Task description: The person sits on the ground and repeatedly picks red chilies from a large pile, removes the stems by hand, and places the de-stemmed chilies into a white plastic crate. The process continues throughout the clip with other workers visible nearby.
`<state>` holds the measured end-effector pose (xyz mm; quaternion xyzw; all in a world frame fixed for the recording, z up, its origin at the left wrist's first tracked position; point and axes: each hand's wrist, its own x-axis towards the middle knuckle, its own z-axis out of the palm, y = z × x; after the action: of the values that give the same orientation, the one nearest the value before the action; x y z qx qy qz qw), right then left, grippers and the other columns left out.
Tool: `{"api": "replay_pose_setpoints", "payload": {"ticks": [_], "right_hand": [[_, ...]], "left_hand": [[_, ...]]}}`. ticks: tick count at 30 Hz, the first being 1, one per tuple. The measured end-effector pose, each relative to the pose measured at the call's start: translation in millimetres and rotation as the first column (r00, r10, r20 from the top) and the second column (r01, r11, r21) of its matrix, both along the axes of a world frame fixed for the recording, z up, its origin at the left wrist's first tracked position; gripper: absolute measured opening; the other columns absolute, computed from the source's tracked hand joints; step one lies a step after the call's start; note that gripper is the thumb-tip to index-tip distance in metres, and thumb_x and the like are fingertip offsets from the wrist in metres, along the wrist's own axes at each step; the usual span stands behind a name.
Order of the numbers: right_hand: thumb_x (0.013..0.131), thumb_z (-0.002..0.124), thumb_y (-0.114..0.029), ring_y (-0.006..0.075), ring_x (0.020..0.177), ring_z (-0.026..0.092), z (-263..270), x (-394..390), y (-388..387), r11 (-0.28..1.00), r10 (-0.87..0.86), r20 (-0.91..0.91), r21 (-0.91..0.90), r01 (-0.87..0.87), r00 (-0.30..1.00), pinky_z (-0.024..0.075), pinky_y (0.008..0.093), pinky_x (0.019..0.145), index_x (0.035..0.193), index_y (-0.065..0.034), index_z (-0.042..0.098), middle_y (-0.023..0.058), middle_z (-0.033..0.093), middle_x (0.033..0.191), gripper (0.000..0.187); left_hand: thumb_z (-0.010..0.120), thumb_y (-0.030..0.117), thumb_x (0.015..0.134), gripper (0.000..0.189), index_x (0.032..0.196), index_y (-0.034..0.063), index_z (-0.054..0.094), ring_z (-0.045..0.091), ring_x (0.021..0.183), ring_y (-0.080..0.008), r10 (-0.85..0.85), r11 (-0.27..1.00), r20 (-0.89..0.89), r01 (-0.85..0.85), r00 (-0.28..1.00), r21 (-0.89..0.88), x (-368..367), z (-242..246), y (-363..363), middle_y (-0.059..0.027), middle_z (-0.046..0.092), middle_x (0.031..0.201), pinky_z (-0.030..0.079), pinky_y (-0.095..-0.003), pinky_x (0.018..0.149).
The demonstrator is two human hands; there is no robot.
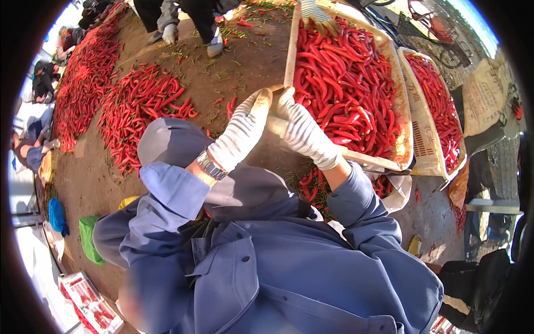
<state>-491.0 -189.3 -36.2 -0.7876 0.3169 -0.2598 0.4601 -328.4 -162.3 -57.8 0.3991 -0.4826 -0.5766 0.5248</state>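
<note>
My left hand [244, 129], in a striped knit work glove with a metal watch [211, 165] at the wrist, is raised before my chest. My right hand [306, 133], gloved alike, faces it with the fingertips close to those of the left. The fingers hide whatever may be between them. Just beyond my right hand stands a pale plastic crate [404, 121] heaped with red chili peppers [333, 79]. A loose pile of red chili peppers [133, 112] lies on the ground ahead of my left hand.
A second crate [425, 112] of peppers stands at the right. Another person's gloved hand [319, 20] rests on the near crate's peppers; someone else's gloved hand [170, 33] hangs low beyond. A long pepper heap [87, 75] runs along the left. A green bag [89, 238] lies beside me.
</note>
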Motion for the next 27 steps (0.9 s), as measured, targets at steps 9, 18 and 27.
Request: {"api": "replay_pose_setpoints", "payload": {"ticks": [9, 18, 27], "right_hand": [[0.092, 0.058, 0.0, 0.0121, 0.103, 0.06, -3.7, -2.2, -8.4, 0.781, -0.341, 0.508, 0.621, -0.061, 0.791, 0.0467, 0.0248, 0.091, 0.146, -0.0012, 0.045, 0.0067, 0.064, 0.119, 0.055], [0.088, 0.056, 0.0, 0.0132, 0.091, 0.061, 21.3, 0.4, -3.7, 0.999, -0.045, -0.161, -0.015, 0.043, 0.986, 0.0475, 0.0269, 0.087, 0.149, -0.0056, 0.044, 0.007, 0.066, 0.102, 0.062], [0.084, 0.053, -0.003, 0.0141, 0.078, 0.063, 39.2, -3.7, 6.8, 0.99, -0.065, -0.224, -0.14, 0.034, 0.972, 0.05, 0.0287, 0.077, 0.148, -0.0086, 0.046, 0.0141, 0.064, 0.086, 0.065]], "left_hand": [[0.048, 0.043, 0.104, 0.043, 0.124, 0.0063, 0.062, 0.06, 0.103, -0.0129, 0.26, 0.954, 0.053, -0.265, 0.964, 0.137, 24.7, 2.8, 4.2, -0.0051, 0.066, 0.113, 0.05, -0.0295, 0.087], [0.059, 0.041, 0.098, 0.053, 0.116, -0.0087, 0.06, 0.061, 0.103, -0.0344, 0.288, 0.953, 0.62, -0.279, 0.729, -0.115, 28.4, 1.0, -0.4, -0.0251, 0.065, 0.107, 0.049, -0.0397, 0.09], [0.052, 0.026, 0.099, 0.032, 0.102, -0.0024, 0.065, 0.062, 0.082, -0.0453, 0.403, 0.866, 0.804, 0.102, 0.436, -0.489, 36.8, -10.6, 0.9, -0.0258, 0.066, 0.087, 0.051, -0.0489, 0.074]]}}
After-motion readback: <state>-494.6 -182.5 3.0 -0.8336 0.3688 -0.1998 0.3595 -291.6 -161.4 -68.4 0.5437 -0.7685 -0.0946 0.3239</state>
